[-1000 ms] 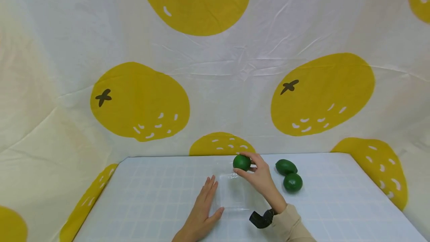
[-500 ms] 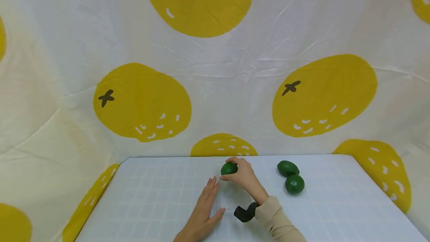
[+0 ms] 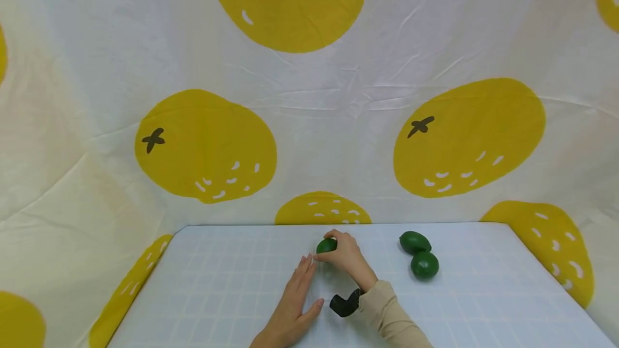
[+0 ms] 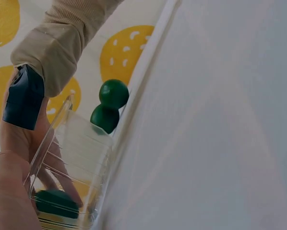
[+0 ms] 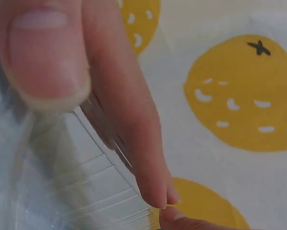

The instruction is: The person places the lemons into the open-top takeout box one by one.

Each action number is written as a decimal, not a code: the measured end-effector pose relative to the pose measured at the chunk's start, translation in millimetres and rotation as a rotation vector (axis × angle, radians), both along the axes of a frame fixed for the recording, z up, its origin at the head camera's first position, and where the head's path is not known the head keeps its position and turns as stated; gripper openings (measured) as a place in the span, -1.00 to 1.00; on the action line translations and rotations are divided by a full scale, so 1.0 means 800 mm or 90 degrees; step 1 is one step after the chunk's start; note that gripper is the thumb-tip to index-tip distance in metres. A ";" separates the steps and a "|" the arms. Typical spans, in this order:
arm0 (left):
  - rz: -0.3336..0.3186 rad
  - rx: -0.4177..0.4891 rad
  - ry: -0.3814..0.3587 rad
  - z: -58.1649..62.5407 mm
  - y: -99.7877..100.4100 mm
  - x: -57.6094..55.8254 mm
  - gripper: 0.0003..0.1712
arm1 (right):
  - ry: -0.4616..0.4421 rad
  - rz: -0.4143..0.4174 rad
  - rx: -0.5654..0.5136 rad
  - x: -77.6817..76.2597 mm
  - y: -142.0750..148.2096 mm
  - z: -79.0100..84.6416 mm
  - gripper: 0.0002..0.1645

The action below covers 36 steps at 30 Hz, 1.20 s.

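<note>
My right hand (image 3: 345, 254) holds a green lime (image 3: 326, 245) between thumb and fingers at the far left end of a clear plastic box. In the left wrist view, that lime (image 4: 57, 203) shows low inside the see-through box (image 4: 88, 143), with the right fingers reaching down over it. My left hand (image 3: 292, 302) lies along the box's left side, fingers straight and thumb spread. The right wrist view shows the left thumb (image 5: 50, 62) large and the left fingers along the box rim; the lime is out of that view.
Two more green limes sit together on the table to the right, one pointed lime (image 3: 414, 242) behind a rounder-looking lime (image 3: 425, 265). A white checked cloth (image 3: 217, 283) covers the table. Behind it hangs a white curtain (image 3: 333, 138) with yellow fruit prints.
My right hand has carried the lime leftward and down, from over the box to its far left end. The left hand has stayed in place.
</note>
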State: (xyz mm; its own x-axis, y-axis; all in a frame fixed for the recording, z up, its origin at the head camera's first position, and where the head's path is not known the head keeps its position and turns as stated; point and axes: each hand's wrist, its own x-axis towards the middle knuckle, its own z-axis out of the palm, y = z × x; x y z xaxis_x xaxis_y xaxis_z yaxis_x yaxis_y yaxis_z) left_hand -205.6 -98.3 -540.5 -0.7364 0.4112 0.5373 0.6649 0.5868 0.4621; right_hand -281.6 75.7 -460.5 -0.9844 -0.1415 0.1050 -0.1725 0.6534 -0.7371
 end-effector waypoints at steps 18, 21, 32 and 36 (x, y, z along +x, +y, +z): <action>0.012 -0.019 -0.037 -0.003 -0.001 0.003 -0.22 | 0.058 0.035 -0.027 0.008 0.000 -0.019 -0.41; 0.013 -0.016 -0.039 -0.003 -0.001 0.003 -0.22 | 0.080 0.020 -0.014 0.008 -0.003 -0.023 -0.41; 0.014 -0.009 -0.052 -0.002 0.001 0.001 -0.20 | 0.150 0.003 -0.014 0.015 -0.003 -0.029 -0.41; 0.021 -0.016 -0.026 -0.002 0.001 0.002 -0.21 | 0.142 0.010 -0.032 0.014 -0.002 -0.036 -0.40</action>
